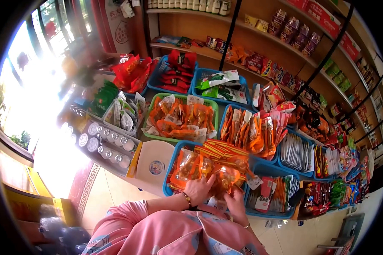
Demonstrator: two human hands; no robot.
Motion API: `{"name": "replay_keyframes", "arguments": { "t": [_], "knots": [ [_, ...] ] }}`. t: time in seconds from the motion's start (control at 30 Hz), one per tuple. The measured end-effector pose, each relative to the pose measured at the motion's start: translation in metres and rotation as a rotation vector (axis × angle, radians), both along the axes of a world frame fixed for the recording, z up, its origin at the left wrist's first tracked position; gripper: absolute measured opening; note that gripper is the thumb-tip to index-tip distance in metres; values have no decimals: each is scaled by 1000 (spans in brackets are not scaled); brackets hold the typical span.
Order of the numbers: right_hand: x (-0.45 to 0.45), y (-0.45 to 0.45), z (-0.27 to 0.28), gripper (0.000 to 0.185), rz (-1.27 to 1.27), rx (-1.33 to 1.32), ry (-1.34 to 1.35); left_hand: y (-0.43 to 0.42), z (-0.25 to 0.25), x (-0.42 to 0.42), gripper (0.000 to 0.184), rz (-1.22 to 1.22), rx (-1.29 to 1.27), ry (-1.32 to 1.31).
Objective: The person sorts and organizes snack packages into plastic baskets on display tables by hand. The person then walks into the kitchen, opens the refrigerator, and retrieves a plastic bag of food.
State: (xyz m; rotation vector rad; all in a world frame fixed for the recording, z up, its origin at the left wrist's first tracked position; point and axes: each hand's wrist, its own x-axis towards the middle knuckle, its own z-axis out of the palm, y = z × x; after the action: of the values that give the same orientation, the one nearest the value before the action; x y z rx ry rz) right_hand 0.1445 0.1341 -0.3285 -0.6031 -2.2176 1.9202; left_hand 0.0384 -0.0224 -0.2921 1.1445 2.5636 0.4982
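Both of my hands are over a blue basket (167, 180) filled with orange-edged, see-through snack packets. My left hand (198, 190), wearing a beaded bracelet, has its fingers curled against the left side of one vacuum-packed snack packet (226, 177). The right side of the same packet is in my right hand (235, 204), with the fingers closed on its lower edge. Brown food shows through the plastic. Right behind the packet lie red-and-yellow striped packets (223, 149). Another clear packet (187, 163) rests in the basket to the left of my hands.
A green basket (181, 97) of orange packets stands behind, with blue baskets (276, 159) of upright packets to the right. Left are a tray of silver-topped cans (115, 140) and a white stool-like surface (153, 155). Snack shelves (281, 49) line the back.
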Motion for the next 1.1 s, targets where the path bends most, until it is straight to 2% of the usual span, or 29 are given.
{"name": "replay_keyframes", "arguments": {
  "t": [0.03, 0.1, 0.17, 0.23, 0.3, 0.33, 0.43, 0.47, 0.5, 0.53, 0.57, 0.63, 0.7, 0.77, 0.83, 0.87, 0.9, 0.97, 1.0, 1.03, 1.1],
  "knots": [
    [-2, -4, 8, 25, 7, 5, 6, -3, -7, 4, 61, -15, 70, 27],
    [-4, -17, 30, 24, -12, -95, -186, -10, -13, 6, 54, -1, 136, -1],
    [-7, -19, 17, 24, 26, -136, -108, -16, -16, 5, 51, 38, 270, -95],
    [-7, -20, 19, 25, -45, -419, -255, -18, -17, 6, 50, 106, 276, -142],
    [-7, -23, 27, 25, -84, -480, -252, -20, -22, 6, 50, 277, 560, -454],
    [-9, -23, 29, 25, -125, -542, -252, -21, -19, 6, 53, 318, 591, -531],
    [-1, -13, 8, 33, -10, -438, -179, -21, -6, 4, 49, 343, 580, -612],
    [3, -11, 5, 33, -11, -438, -173, -22, -5, 2, 44, 229, 558, -612],
    [6, -11, 2, 32, 17, -356, -165, -22, -6, 1, 44, 227, 557, -607],
    [7, -12, 2, 31, 46, -275, -156, -23, -7, 0, 43, 183, 443, -609],
    [7, -13, 4, 31, 48, -278, -149, -23, -6, -1, 41, 141, 329, -607],
    [8, -15, 13, 29, 29, -328, -120, -24, -2, -4, 39, 145, 354, -681],
    [8, -7, 21, 28, 37, -301, -83, -25, -2, -9, 38, 121, 322, -883],
    [2, -1, 36, 28, 51, -275, -43, -27, -3, -13, 36, 96, 361, -827],
    [-5, 0, 60, 29, -127, -360, -89, -29, -5, -15, 34, 180, 641, -1057],
    [-8, 0, 63, 30, -172, -340, -80, -33, 52, -20, 34, 235, 437, -922],
    [-13, -3, 70, 30, -169, -340, -76, -32, 57, -19, 34, 236, 438, -917],
    [-21, -15, 79, 26, -152, -401, -23, -29, 60, -18, 38, 416, 627, -1203],
    [-23, -17, 62, 24, -96, -317, 6, -31, 52, -21, 44, 289, 607, -1256],
    [-28, -18, 59, 24, -96, -316, 8, -25, 32, -15, 41, 189, 915, -1302],
    [-35, -19, 56, 24, 119, 383, -62, -17, 30, -16, 35, 257, 1074, -1165]
  ]
}}
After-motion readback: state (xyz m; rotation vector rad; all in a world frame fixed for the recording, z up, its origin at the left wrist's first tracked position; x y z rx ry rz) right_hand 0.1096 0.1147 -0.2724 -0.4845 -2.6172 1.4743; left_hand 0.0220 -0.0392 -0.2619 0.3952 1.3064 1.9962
